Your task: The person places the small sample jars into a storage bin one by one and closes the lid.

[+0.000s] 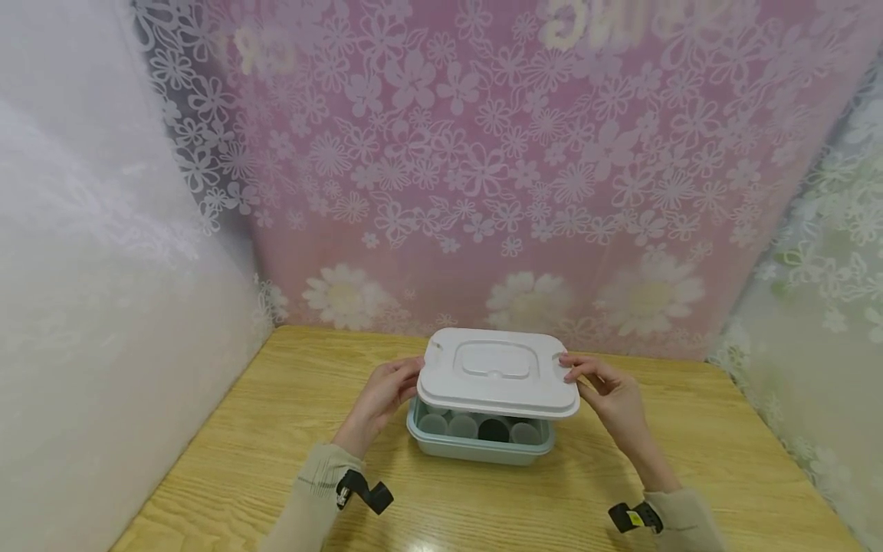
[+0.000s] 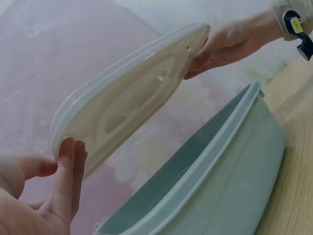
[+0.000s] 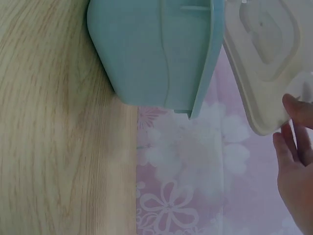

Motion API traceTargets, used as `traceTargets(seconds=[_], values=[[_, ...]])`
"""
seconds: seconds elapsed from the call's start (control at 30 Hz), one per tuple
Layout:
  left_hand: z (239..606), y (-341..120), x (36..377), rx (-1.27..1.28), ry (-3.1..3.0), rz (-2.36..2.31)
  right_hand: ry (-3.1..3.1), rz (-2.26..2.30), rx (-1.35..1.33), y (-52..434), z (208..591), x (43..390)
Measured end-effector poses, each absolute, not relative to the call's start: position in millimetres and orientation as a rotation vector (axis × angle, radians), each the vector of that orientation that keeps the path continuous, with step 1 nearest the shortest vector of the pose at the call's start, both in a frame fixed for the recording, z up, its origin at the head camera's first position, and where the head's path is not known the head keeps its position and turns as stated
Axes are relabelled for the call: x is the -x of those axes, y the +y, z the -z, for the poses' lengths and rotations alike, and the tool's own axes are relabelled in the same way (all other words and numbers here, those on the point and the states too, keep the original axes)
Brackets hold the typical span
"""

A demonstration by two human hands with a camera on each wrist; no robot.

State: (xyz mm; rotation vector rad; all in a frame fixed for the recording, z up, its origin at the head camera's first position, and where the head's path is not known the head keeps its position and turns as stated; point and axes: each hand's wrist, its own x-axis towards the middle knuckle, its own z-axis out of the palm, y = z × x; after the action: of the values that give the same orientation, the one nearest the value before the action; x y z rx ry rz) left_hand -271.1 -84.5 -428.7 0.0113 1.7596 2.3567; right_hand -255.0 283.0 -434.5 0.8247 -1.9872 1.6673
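Observation:
A white rectangular lid (image 1: 498, 372) hovers just above a pale teal box (image 1: 476, 447) on the wooden table (image 1: 276, 429). My left hand (image 1: 386, 395) pinches the lid's left end and my right hand (image 1: 607, 391) pinches its right end. Several small round cups (image 1: 462, 424), one of them dark, show in the box under the raised front edge. In the left wrist view the lid (image 2: 127, 103) is tilted clear of the box rim (image 2: 230, 147), with my left hand (image 2: 54, 191) at its near edge. The right wrist view shows the box (image 3: 156, 49), the lid (image 3: 264, 54) and my right hand (image 3: 296, 166).
A pink flowered curtain (image 1: 483, 169) hangs close behind the box. A white sheet (image 1: 83, 291) closes the left side and a pale green flowered one (image 1: 821, 291) the right. Bare wood lies in front of the box and to both sides.

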Motion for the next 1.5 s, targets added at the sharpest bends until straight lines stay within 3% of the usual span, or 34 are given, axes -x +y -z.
traceTargets(seconds=[0.73, 1.17, 1.5], values=[[444.6, -97.8, 266.2, -0.064, 1.883, -2.298, -2.389, -2.173, -0.289, 276.8, 431.6, 240.2], [447.3, -108.2, 267.2, -0.124, 2.045, -2.142, -2.442, -2.11, -0.2, 272.1, 439.5, 240.6], [450.2, -110.6, 266.6, -0.074, 2.093, -2.14, -2.567, -1.915, -0.281, 267.1, 438.6, 236.8]])
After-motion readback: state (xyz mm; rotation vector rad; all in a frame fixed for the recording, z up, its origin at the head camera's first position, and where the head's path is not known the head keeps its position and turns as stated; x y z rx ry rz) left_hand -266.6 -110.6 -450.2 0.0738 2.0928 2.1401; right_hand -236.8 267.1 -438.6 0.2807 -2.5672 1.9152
